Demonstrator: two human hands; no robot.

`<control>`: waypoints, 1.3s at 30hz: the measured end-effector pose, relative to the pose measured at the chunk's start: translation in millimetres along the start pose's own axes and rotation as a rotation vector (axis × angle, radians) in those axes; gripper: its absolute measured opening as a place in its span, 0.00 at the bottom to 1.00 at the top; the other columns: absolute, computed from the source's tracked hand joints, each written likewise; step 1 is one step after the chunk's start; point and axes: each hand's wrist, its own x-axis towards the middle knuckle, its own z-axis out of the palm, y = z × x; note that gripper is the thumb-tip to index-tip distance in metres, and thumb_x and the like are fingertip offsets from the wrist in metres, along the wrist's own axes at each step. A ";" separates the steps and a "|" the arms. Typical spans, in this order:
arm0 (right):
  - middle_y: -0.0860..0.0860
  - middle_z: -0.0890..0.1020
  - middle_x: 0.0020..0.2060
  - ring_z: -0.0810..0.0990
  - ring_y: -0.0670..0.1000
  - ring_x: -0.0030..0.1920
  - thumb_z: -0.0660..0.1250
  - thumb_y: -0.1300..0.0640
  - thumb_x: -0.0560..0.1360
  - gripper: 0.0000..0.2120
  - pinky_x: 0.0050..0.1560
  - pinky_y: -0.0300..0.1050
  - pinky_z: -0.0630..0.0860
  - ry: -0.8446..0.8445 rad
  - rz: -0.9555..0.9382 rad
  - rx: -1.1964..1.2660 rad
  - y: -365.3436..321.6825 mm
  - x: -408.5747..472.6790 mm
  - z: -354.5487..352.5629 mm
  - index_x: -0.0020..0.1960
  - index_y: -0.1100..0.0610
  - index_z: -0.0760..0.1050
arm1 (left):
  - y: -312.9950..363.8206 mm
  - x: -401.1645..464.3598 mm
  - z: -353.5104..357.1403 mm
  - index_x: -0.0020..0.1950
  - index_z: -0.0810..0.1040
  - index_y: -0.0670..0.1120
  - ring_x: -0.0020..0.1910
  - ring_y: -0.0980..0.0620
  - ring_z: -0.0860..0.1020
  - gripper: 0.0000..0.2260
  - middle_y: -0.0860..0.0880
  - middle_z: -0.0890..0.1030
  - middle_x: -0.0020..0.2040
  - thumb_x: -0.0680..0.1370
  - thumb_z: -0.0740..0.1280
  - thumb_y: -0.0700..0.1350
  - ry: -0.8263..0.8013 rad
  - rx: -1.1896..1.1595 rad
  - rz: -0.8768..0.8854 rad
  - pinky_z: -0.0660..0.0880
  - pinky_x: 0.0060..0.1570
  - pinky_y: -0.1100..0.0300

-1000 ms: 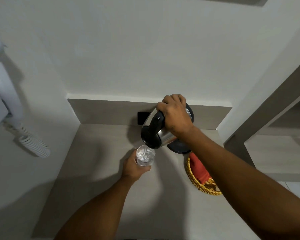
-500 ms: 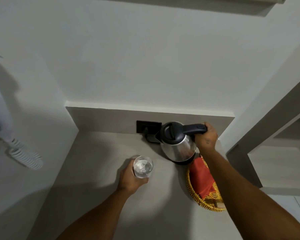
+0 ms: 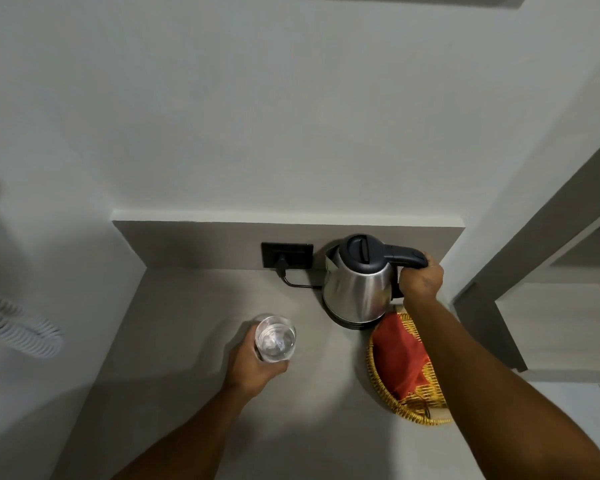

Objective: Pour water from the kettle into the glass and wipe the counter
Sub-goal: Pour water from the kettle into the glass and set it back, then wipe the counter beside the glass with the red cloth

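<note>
A steel kettle [image 3: 355, 289] with a black lid and handle stands upright on its black base at the back right of the grey counter [image 3: 194, 306]. My right hand [image 3: 420, 279] grips the kettle's handle from the right. A clear glass [image 3: 275, 338] with water in it is near the counter's middle, and my left hand [image 3: 252, 363] is wrapped around it from the near left. An orange-red cloth [image 3: 400, 355] lies in a yellow wicker basket [image 3: 378, 386] just in front of the kettle.
A black wall socket [image 3: 286, 255] with a plug and cord sits on the backsplash left of the kettle. A white coiled cord [image 3: 21, 332] hangs on the left wall. A grey shelf unit [image 3: 534, 271] stands to the right. White walls enclose the counter.
The kettle has gone from tilted over the glass, pouring, to upright on its base at the back right. My left hand and the glass stayed in place.
</note>
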 end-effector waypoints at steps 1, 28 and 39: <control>0.47 0.79 0.37 0.79 0.55 0.45 0.63 0.69 0.73 0.15 0.51 0.49 0.77 0.014 0.015 -0.002 2.9 1.7 -2.4 0.44 0.48 0.75 | -1.2 0.3 0.7 0.62 0.78 0.55 0.52 0.67 0.81 0.36 0.56 0.85 0.53 0.57 0.85 0.39 0.000 0.003 0.003 0.75 0.45 0.76; 0.58 0.79 0.60 0.75 0.60 0.58 0.63 0.67 0.76 0.25 0.57 0.54 0.74 -0.261 -0.320 -0.628 95.8 -98.1 -53.3 0.71 0.53 0.67 | -44.5 10.0 -8.9 0.83 0.54 0.47 0.83 0.48 0.48 0.54 0.47 0.57 0.83 0.66 0.58 0.79 -0.134 0.778 0.253 0.44 0.81 0.47; 0.59 0.69 0.72 0.62 0.65 0.73 0.68 0.56 0.75 0.23 0.72 0.65 0.53 -0.705 -0.810 -0.786 153.9 -211.4 -10.5 0.69 0.52 0.71 | -7.1 20.5 -16.9 0.64 0.76 0.56 0.64 0.53 0.78 0.39 0.57 0.81 0.63 0.55 0.83 0.57 -0.028 0.280 0.188 0.65 0.68 0.46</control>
